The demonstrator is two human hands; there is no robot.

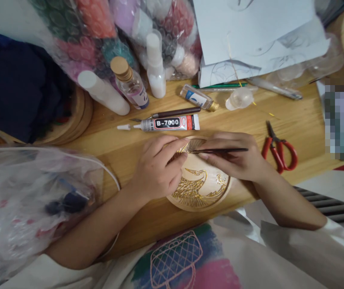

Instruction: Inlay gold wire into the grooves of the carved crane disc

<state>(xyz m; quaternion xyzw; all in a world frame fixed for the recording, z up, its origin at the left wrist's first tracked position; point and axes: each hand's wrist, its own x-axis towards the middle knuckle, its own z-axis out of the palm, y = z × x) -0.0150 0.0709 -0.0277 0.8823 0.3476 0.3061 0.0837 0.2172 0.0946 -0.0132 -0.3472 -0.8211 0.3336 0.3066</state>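
Observation:
A round wooden plaque [209, 200] with gold wire in the shape of a bird lies at the table's front edge. My left hand [162, 166] rests over its upper left side, thumb and fingers bent close together near a gold wire; whether they pinch it is hard to tell. From the right, my right hand [235, 156] holds a thin dark tool [226, 150] nearly level, its tip beside my left fingertips at the plaque's upper part. Just behind the plaque lie a B-7000 glue tube [172, 123] and a dark-handled craft knife [176, 112].
Red-handled pliers [280, 150] lie right of my right hand. Bottles [132, 86], a small vial [197, 97], a clear cup [239, 98] and papers [259, 36] are at the back. Plastic bags [33, 192] and dark cloth [21, 88] fill the left.

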